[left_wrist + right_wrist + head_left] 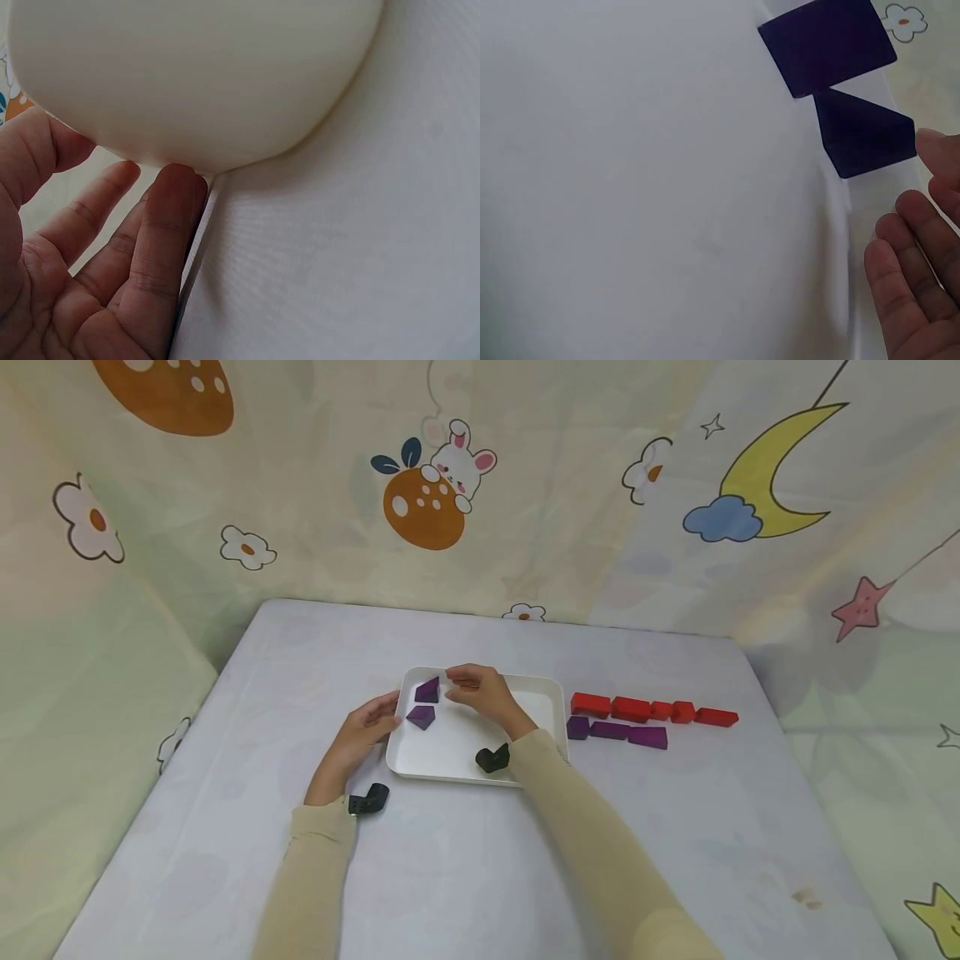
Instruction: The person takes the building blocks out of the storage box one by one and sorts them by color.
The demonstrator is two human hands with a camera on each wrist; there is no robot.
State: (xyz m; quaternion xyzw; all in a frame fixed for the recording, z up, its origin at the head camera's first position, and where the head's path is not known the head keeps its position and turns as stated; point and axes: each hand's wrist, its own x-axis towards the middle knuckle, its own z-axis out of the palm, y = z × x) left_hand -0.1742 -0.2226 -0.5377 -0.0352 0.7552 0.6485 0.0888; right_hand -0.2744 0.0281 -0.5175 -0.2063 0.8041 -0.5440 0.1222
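Observation:
A white tray [450, 752] lies on the table. My left hand [362, 728] holds its left side, the thumb at the rim and the fingers against the outer wall; the left wrist view shows this hand [112, 262] close under the tray's edge [210, 112]. Two purple blocks, a far one [427, 691] and a nearer one [422, 717], sit in the tray's left end. My right hand [483, 691] hovers over the tray's far side, fingers loosely extended around nothing. In the right wrist view its thumb is near one purple block [866, 139].
Right of the tray, a row of several red blocks [632, 709] lies behind a row of three purple blocks [610, 731]. Black wrist devices show at the left cuff [369, 799] and the right cuff [492, 759]. A patterned cloth [562, 527] hangs behind the table.

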